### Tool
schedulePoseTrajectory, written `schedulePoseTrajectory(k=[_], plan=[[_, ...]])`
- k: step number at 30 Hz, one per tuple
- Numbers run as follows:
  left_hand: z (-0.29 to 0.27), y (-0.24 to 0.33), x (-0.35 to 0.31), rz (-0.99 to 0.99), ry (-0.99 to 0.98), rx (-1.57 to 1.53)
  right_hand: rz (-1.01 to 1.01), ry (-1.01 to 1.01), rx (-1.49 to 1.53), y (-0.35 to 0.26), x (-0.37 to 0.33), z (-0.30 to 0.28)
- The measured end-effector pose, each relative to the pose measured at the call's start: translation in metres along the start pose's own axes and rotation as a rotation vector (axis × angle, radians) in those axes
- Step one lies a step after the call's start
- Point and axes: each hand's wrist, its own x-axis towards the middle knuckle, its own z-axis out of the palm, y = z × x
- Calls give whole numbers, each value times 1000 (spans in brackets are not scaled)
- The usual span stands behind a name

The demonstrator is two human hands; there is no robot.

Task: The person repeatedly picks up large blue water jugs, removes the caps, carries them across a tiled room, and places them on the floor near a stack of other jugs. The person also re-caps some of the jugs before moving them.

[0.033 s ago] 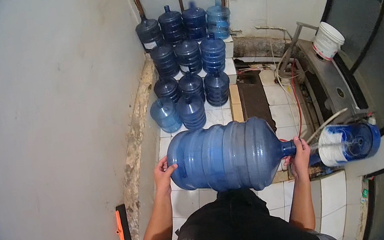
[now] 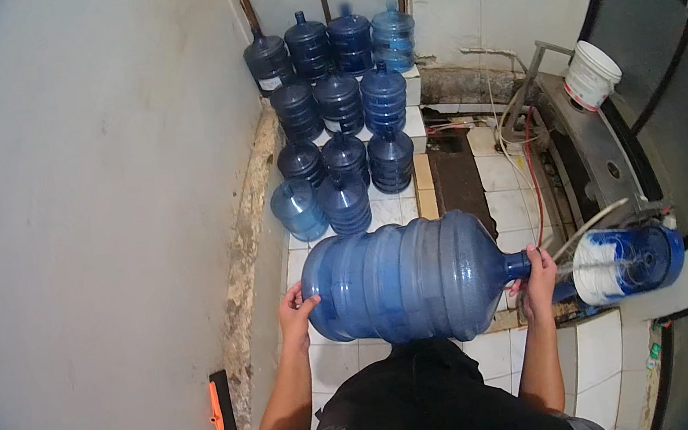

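A large blue water jug lies on its side across the front of my body, its neck pointing right. My left hand is closed on the rim of its base, with the thumb over the near side. At the other end, my right hand grips the jug by its neck. Just right of that hand is a blue-and-white bucket, tilted on its side. A thin whitish streak like water runs between the jug's mouth and the bucket; I cannot tell which way it flows.
Several blue water jugs stand in rows on white tiled steps ahead. To the right is a metal counter bearing a white bucket. A red hose hangs beside it. An orange-and-black squeegee leans at the left wall.
The whole view has shifted very slightly; my hands and the jug keep the same pose.
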Motion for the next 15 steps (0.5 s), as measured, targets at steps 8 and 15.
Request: schedulePoseTrajectory(k=[8, 15], plan=[[81, 11, 156, -60, 109, -36, -22, -12, -68, -33, 182, 105], [148, -75, 303, -193, 158, 14, -80, -1, -235, -47, 268, 206]])
